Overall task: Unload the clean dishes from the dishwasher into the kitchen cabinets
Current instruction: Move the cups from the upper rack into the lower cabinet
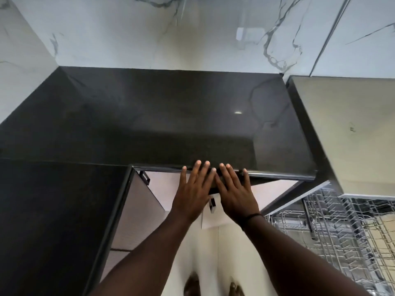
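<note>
Two hands are laid flat, fingers straight, side by side at centre frame: the left hand [193, 194] and right hand [236, 194] are pressed against the dark countertop [149, 116] edge, nothing gripped. Wire dishwasher racks [333, 227] are seen at lower right, pulled out.

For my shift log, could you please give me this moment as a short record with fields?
left hand: left hand, fingers straight, flat near the front edge of the dark countertop
right hand: right hand, fingers straight, beside the left hand
held items: none
dishwasher rack: wire rack at right, pulled out; no dishes visible in the part shown
wall: white marbled wall behind the countertop
cabinet fronts: pale, below the countertop
</note>
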